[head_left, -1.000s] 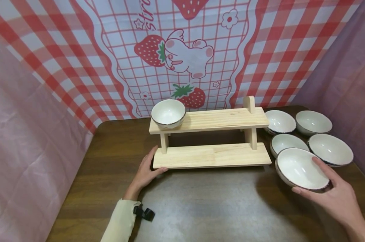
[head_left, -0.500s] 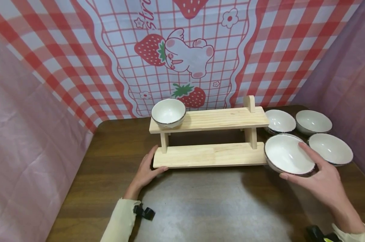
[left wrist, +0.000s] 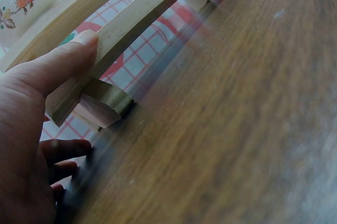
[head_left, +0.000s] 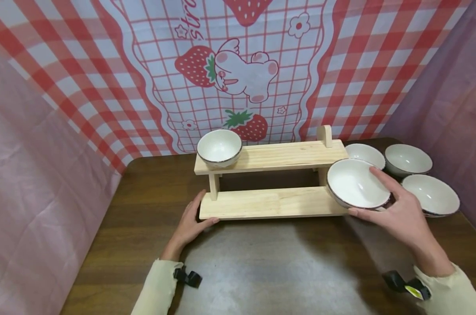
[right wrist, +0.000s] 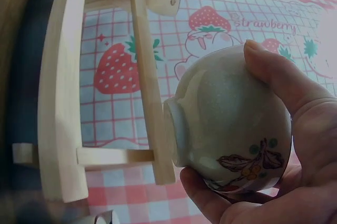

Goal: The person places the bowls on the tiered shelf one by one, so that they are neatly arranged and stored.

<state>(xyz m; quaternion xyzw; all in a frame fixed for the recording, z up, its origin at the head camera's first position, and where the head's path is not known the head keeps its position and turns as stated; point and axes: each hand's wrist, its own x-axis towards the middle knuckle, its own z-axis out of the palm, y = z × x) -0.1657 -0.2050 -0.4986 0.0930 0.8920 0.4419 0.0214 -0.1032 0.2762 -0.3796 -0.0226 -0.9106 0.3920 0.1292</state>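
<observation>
My right hand [head_left: 407, 216] holds a white bowl [head_left: 356, 183] by its rim and side, in front of the right end of a two-tier wooden shelf [head_left: 273, 203]. The right wrist view shows the bowl's painted flowers and foot ring [right wrist: 174, 134] beside the upper board. At the shelf's lower left end, my left hand [head_left: 188, 225] grips the board's corner. In the left wrist view its thumb [left wrist: 73, 55] lies on the board, the other fingers down by the table. Another bowl [head_left: 220, 148] sits upright on the upper board's left end.
Several more white bowls stand at the table's right, among them a front one [head_left: 431, 194] and a back one [head_left: 409, 158]. A small wooden upright [head_left: 325, 135] rises from the upper board's right end. Behind hangs a strawberry-print cloth [head_left: 245, 65].
My right hand has carried its bowl left and farther back, from over the other bowls to the shelf's right end. The left hand and the shelf have stayed put.
</observation>
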